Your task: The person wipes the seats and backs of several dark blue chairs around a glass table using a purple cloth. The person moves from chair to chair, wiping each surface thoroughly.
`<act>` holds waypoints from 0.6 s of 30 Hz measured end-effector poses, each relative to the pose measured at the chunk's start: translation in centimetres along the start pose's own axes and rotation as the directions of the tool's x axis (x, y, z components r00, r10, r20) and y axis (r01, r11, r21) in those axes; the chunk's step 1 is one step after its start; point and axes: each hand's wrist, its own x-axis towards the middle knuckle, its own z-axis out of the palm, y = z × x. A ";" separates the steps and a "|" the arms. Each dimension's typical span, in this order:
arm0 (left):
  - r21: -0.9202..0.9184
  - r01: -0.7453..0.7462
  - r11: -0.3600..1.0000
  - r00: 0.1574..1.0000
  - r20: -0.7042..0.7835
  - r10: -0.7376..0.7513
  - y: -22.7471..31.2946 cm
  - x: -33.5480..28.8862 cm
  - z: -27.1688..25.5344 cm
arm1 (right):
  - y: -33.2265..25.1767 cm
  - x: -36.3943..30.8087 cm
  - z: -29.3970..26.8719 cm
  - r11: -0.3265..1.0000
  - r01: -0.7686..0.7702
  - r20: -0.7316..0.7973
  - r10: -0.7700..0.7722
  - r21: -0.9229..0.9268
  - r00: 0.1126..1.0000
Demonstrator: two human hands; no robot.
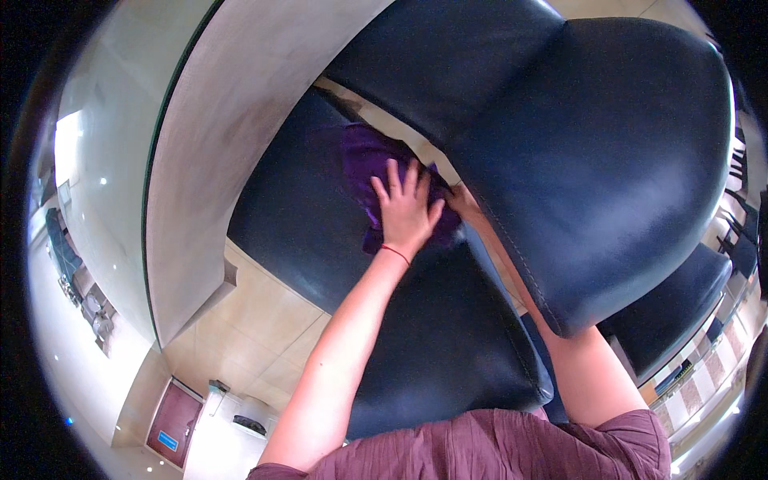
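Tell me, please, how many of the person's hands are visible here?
2: the left hand lies flat on the purple cloth; the right hand is mostly hidden beside the dark blue leather chair back.

A small blue rectangular sign (167,440) sits on a dark red door panel (174,422), far below and to the left of the left hand (406,210), near the picture's lower left rim; no packages or screens show

A dark blue leather chair seat (304,216) carries a crumpled purple cloth (364,164) near its back edge, the left hand (406,210) lying flat on top of the cloth.
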 end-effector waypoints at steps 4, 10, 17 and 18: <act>0.008 -0.248 0.969 0.942 0.235 0.239 4.5 -0.8 1.5 | 3.1 -7.7 -2.1 0.993 -0.112 0.126 0.116 -0.036 0.985; -0.344 -0.061 0.937 0.842 0.486 0.233 7.9 -1.2 4.9 | 3.6 -16.2 -4.4 0.989 -0.144 0.250 0.146 -0.028 0.957; -0.780 -0.097 0.618 0.742 0.357 0.568 9.3 -7.5 -5.2 | -4.2 -25.0 -11.6 0.992 0.038 0.236 -0.065 0.120 0.970; -0.789 -0.317 0.527 0.784 0.094 0.613 8.2 -10.8 -4.3 | -5.5 -25.6 -12.3 0.985 0.096 0.185 -0.122 0.146 0.975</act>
